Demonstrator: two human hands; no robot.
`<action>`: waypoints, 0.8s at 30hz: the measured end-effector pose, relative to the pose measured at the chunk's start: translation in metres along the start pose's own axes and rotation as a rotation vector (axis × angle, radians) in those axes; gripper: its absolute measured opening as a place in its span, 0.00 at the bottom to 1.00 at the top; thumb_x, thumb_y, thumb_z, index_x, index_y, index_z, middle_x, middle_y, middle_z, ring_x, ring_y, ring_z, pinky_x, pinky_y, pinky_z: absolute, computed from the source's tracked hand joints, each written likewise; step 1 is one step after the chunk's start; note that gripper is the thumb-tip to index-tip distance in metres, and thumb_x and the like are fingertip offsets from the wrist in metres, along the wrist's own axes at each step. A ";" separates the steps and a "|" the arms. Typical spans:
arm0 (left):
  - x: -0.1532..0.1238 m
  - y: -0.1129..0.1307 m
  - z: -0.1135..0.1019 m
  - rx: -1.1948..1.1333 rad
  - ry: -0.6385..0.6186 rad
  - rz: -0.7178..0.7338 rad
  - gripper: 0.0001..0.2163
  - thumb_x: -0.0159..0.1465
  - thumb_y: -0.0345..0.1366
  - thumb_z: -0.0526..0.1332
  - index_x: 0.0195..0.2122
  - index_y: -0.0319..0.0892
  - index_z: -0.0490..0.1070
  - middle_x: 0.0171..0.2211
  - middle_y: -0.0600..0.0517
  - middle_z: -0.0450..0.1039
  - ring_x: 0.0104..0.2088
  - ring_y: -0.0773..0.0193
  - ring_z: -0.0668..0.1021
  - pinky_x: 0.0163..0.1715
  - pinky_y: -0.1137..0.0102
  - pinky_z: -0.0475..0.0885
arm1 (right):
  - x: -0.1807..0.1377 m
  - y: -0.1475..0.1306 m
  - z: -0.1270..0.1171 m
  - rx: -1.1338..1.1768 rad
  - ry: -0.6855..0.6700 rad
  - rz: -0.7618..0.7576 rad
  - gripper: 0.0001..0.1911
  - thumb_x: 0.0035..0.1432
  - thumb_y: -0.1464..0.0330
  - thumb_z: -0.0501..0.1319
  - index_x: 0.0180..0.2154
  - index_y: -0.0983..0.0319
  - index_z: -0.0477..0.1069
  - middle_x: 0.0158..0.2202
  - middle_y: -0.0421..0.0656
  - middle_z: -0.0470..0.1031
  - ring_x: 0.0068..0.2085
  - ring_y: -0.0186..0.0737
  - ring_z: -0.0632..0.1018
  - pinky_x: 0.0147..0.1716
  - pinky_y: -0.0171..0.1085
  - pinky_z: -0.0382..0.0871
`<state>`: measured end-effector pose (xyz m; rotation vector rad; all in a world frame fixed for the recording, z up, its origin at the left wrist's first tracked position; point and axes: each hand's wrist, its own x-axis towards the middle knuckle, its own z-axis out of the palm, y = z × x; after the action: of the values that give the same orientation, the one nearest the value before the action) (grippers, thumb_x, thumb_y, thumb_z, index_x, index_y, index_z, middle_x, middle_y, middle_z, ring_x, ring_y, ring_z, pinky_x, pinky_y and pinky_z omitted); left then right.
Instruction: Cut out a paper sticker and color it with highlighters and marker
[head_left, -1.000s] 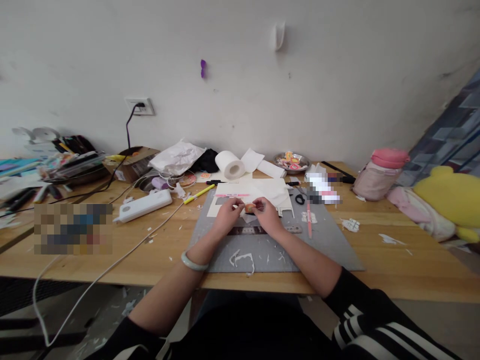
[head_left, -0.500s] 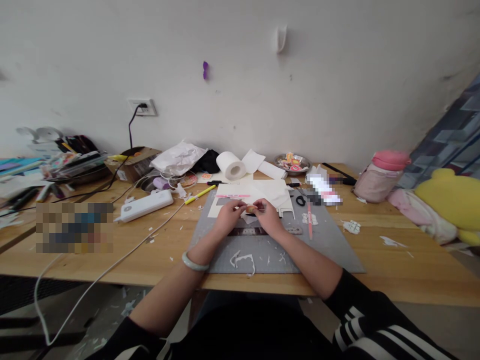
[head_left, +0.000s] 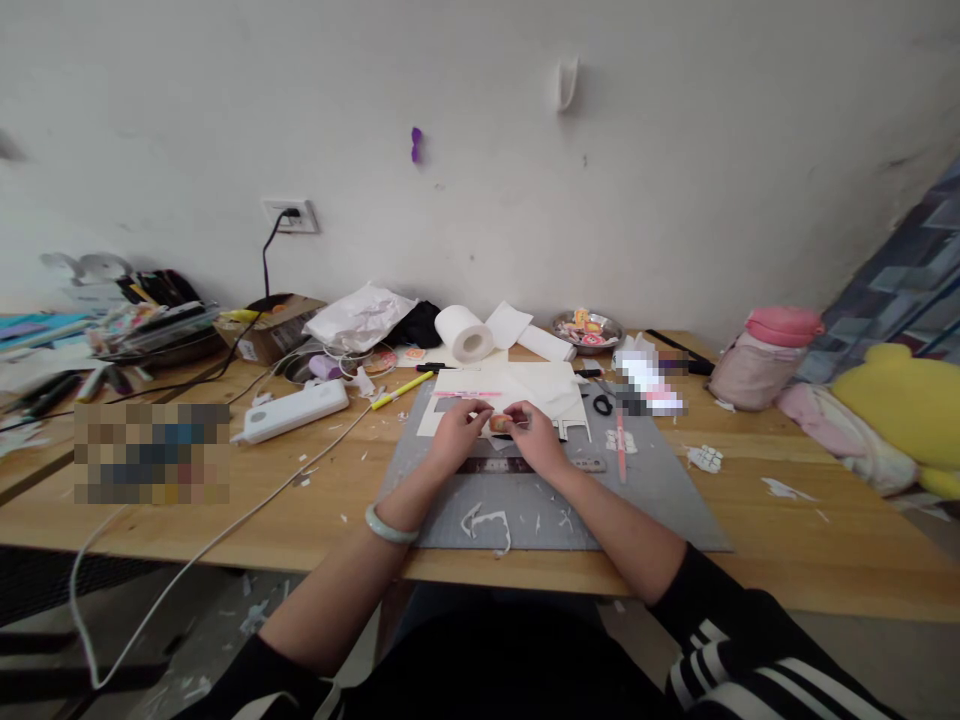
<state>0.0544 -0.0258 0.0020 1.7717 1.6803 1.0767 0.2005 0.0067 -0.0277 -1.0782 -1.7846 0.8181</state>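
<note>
Between my hands is a small orange paper cutout [head_left: 498, 424], its printed detail too small to read. My left hand [head_left: 457, 436] pinches it from the left, fingertips together. From the other side, the thumb and fingers of my right hand [head_left: 535, 440] are closed on its right edge. Both hands hover over a grey cutting mat [head_left: 457, 520]. Under them lie white paper sheets [head_left: 480, 380] and a metal ruler [head_left: 495, 465], partly covered by the hands.
Black-handled scissors [head_left: 602, 404] and a pink pen [head_left: 621, 445] lie at the mat's right. A yellow marker [head_left: 402, 390] and white power strip [head_left: 296, 411] are on the left. Behind stand a paper roll [head_left: 459, 333] and a metal bowl [head_left: 611, 328] of cutouts. Paper scraps [head_left: 491, 522] litter the mat.
The orange cutout has turned so that more of its face shows between my fingers. My hands stay in nearly the same place; the view has shifted slightly.
</note>
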 end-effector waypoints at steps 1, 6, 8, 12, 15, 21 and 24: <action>0.000 0.000 0.000 0.003 -0.001 0.002 0.09 0.65 0.38 0.57 0.39 0.37 0.70 0.37 0.50 0.73 0.37 0.64 0.76 0.39 0.63 0.73 | 0.000 0.000 0.000 0.001 0.005 0.000 0.10 0.61 0.65 0.58 0.40 0.66 0.70 0.38 0.43 0.73 0.37 0.36 0.76 0.38 0.41 0.72; 0.002 -0.004 0.001 0.028 -0.003 -0.009 0.10 0.65 0.39 0.57 0.39 0.37 0.70 0.37 0.50 0.73 0.36 0.64 0.76 0.38 0.63 0.73 | 0.001 0.001 -0.001 0.009 0.020 -0.001 0.10 0.62 0.65 0.58 0.40 0.65 0.70 0.39 0.43 0.73 0.37 0.37 0.76 0.38 0.42 0.72; 0.002 -0.005 0.001 0.040 -0.007 -0.012 0.10 0.65 0.38 0.57 0.39 0.37 0.70 0.37 0.50 0.73 0.36 0.64 0.76 0.38 0.64 0.73 | 0.001 0.001 -0.002 0.013 0.027 -0.003 0.10 0.62 0.65 0.58 0.41 0.65 0.70 0.39 0.43 0.73 0.38 0.37 0.76 0.39 0.42 0.72; 0.002 -0.005 0.002 0.064 -0.012 -0.010 0.09 0.64 0.38 0.58 0.39 0.37 0.70 0.37 0.50 0.73 0.37 0.64 0.76 0.38 0.63 0.73 | 0.001 0.001 -0.003 0.017 0.044 -0.008 0.10 0.61 0.65 0.58 0.41 0.65 0.70 0.40 0.43 0.73 0.39 0.37 0.76 0.40 0.42 0.72; 0.001 -0.004 0.001 0.075 -0.006 -0.002 0.09 0.64 0.38 0.58 0.39 0.37 0.70 0.38 0.49 0.73 0.38 0.63 0.76 0.39 0.63 0.73 | 0.001 0.001 -0.003 0.015 0.050 -0.011 0.10 0.61 0.65 0.58 0.41 0.65 0.70 0.40 0.43 0.73 0.39 0.38 0.76 0.40 0.43 0.72; 0.002 -0.001 -0.001 0.091 0.025 0.003 0.09 0.65 0.38 0.57 0.39 0.37 0.70 0.38 0.50 0.73 0.38 0.63 0.76 0.40 0.62 0.73 | 0.002 0.001 -0.003 0.018 0.064 -0.005 0.10 0.61 0.65 0.58 0.41 0.65 0.70 0.40 0.43 0.73 0.39 0.38 0.76 0.40 0.43 0.72; 0.001 -0.001 -0.001 0.098 0.015 0.010 0.09 0.65 0.38 0.57 0.38 0.37 0.70 0.37 0.50 0.73 0.38 0.63 0.76 0.39 0.62 0.73 | 0.002 0.002 -0.003 0.017 0.070 0.007 0.11 0.61 0.65 0.58 0.41 0.65 0.70 0.40 0.43 0.73 0.39 0.38 0.76 0.40 0.43 0.72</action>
<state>0.0528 -0.0248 0.0025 1.8385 1.7618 1.0304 0.2032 0.0098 -0.0275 -1.0896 -1.7128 0.7891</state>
